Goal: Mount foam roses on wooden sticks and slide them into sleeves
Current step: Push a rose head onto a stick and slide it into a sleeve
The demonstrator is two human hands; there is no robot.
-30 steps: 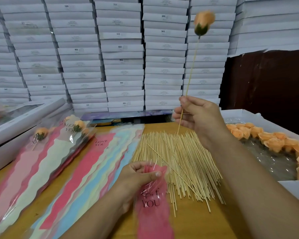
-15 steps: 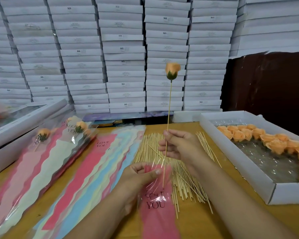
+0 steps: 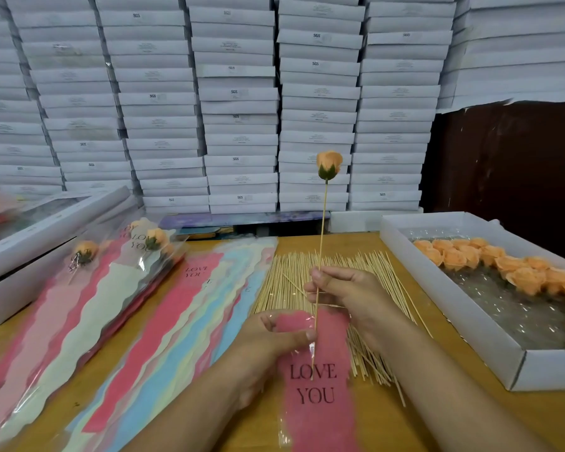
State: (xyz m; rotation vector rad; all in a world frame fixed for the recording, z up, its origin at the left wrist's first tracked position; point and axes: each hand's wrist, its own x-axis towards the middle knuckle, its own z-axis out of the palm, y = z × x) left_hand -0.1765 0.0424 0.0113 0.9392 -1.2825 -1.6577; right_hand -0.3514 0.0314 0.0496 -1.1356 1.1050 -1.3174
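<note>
An orange foam rose (image 3: 329, 164) sits on top of a thin wooden stick (image 3: 322, 230) held upright. My right hand (image 3: 343, 288) pinches the stick near its lower half. The stick's bottom end is inside a pink sleeve (image 3: 317, 393) printed LOVE YOU. My left hand (image 3: 274, 340) grips the sleeve's open top edge. Behind both hands a pile of bare wooden sticks (image 3: 291, 272) lies on the wooden table (image 3: 437, 415).
A white box (image 3: 470, 324) of loose orange roses (image 3: 503, 265) stands at the right. Fanned coloured sleeves (image 3: 163, 321) and finished sleeved roses (image 3: 154, 239) lie at the left, beside a long white box (image 3: 30, 243). Stacked white cartons (image 3: 238, 102) fill the wall behind.
My right hand has lowered the rose and stick toward the table, and the stick's end has slid down into the pink sleeve. My left hand has kept its hold on the sleeve.
</note>
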